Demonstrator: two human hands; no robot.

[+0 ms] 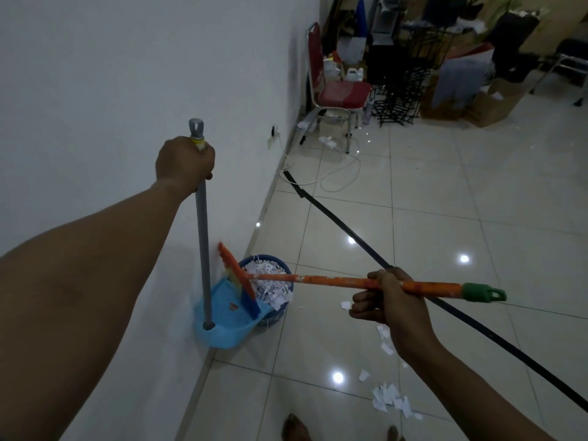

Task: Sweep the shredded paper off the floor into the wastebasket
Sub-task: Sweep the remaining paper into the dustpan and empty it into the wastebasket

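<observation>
My left hand [184, 162] grips the top of a grey pole whose light blue dustpan [222, 326] is tipped against the rim of a dark blue wastebasket [280, 310] by the wall. The basket is heaped with white shredded paper [270, 281]. My right hand [388, 300] holds the orange handle of a broom [318, 278], near its green end cap. The broom's head, with orange and blue bristles, lies inside the dustpan. Loose paper scraps [391, 399] lie on the tiles near my feet, and a few more sit beside the basket.
A white wall [95, 74] runs along the left. A black strip [366, 246] and a white cable [337, 176] cross the tiled floor. At the back stand a red chair [337, 87], black racks, cardboard boxes and bags. More crumpled paper lies by the chair.
</observation>
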